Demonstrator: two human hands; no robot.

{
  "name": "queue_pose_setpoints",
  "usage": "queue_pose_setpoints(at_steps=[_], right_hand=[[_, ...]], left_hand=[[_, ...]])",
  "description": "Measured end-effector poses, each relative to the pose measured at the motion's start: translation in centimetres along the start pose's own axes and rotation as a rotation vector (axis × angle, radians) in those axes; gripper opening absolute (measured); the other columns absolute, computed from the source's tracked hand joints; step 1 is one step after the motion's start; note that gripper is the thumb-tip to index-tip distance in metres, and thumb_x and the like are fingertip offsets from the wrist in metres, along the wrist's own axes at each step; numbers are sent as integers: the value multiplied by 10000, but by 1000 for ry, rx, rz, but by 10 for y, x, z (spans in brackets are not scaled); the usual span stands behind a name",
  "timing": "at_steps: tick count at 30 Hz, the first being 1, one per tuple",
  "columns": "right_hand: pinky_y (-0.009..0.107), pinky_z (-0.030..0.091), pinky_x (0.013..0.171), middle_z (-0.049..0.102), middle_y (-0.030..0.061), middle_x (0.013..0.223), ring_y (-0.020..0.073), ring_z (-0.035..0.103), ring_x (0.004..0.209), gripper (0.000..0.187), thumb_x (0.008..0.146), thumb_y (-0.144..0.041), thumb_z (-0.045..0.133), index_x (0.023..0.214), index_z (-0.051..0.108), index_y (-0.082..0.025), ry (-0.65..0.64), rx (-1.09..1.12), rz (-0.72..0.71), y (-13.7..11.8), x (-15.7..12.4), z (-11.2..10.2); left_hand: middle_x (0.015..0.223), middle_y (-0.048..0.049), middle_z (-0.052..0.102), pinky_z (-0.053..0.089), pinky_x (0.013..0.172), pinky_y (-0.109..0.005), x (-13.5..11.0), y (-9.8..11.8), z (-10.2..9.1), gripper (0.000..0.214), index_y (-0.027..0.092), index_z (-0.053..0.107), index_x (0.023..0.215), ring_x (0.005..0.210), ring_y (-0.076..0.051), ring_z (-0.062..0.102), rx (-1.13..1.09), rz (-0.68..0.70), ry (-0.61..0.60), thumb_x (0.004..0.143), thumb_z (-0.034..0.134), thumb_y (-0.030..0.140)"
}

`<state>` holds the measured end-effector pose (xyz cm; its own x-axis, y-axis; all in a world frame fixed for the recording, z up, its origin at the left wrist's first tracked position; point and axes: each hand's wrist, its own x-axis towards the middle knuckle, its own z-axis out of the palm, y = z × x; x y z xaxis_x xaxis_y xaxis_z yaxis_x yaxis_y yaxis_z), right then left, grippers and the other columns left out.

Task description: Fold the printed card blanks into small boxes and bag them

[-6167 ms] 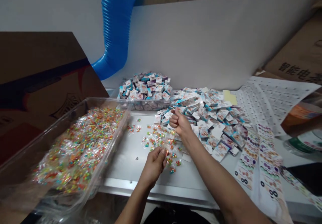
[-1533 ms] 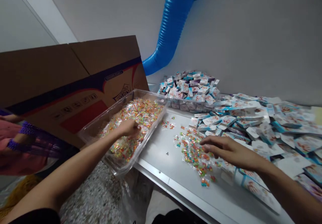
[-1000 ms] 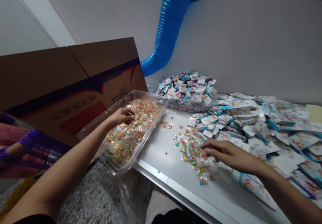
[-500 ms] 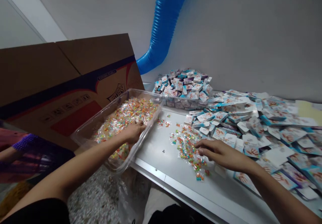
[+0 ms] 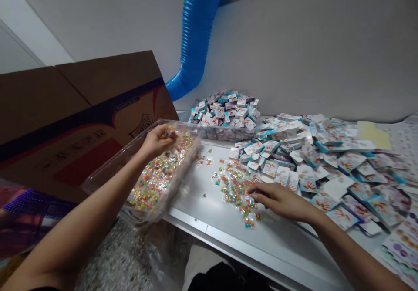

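Note:
My left hand (image 5: 158, 140) is inside the clear plastic tray (image 5: 109, 171) near its far rim, with its fingers closed on a pinch of the small cellophane packets of colourful pieces (image 5: 156, 180) that fill the tray. My right hand (image 5: 276, 199) rests on the white table (image 5: 192, 195), its fingertips at the edge of a loose scatter of the same packets (image 5: 233, 188). Those fingers are slightly curled, and nothing shows held between them. A heap of white and blue printed cards (image 5: 310, 156) lies just beyond my right hand.
A transparent bin of stacked cards (image 5: 222, 116) stands behind the tray. A cardboard box (image 5: 81, 116) rises at the left, a blue corrugated hose (image 5: 196, 42) runs down the wall, and a co-worker's purple sleeve (image 5: 29, 206) shows at the far left.
My left hand has moved from the middle of the tray to its far rim and closed on packets. My right hand has shifted left along the loose packets, and the view has turned slightly.

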<state>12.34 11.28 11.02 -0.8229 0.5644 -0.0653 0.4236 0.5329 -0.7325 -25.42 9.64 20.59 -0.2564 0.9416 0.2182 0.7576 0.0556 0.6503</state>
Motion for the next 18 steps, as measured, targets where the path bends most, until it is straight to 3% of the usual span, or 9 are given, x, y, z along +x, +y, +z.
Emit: queue_pose_setpoints(at_steps=[3,7,9,11,13,14,18], right_hand=[[284,417,705,646,49,893,186,575,785,269,896,-350,396,1003,591,-199,4,-20,-19,-2,5,13],[280,414,704,652,50,923,197,581,825,262,893,-338,393,1000,599,-217,64,-108,-17,-3,10,30],[281,410,704,655,51,923,203,584,836,256,890,-332,397,998,602,-225,78,-175,5,0,11,38],[284,405,701,656,59,927,211,590,841,242,885,-321,404,974,603,-218,79,-250,46,4,9,45],[285,397,680,656,68,909,218,597,826,226,883,-304,404,939,598,-201,87,-321,87,9,6,50],[284,394,667,656,70,895,218,601,814,222,885,-296,400,930,592,-194,96,-344,104,12,4,52],[285,393,650,654,67,872,213,607,793,231,905,-285,369,948,572,-184,144,-358,141,20,-7,59]], left_hand=[[839,-15,605,441,629,-237,-9,33,36,245,152,539,926,708,-136,569,-34,98,-108,692,520,222],[932,-40,639,467,706,-266,-32,50,116,270,173,591,970,796,-167,610,34,94,-240,706,563,222],[1080,-75,612,462,781,-310,-44,48,153,459,202,561,1100,920,-218,602,91,80,-286,664,656,307],[1225,-98,546,444,849,-329,-52,42,178,817,234,460,1248,1065,-270,550,137,74,-350,509,783,361],[1331,-112,459,423,894,-343,-55,33,189,1007,260,366,1323,1158,-298,488,176,72,-382,437,816,419],[1365,-112,421,410,914,-350,-54,28,189,1003,270,339,1339,1186,-301,463,194,74,-379,467,798,458],[1403,-125,363,300,1018,-383,-36,2,181,637,216,321,1352,1268,-269,368,253,83,-263,814,465,526]])
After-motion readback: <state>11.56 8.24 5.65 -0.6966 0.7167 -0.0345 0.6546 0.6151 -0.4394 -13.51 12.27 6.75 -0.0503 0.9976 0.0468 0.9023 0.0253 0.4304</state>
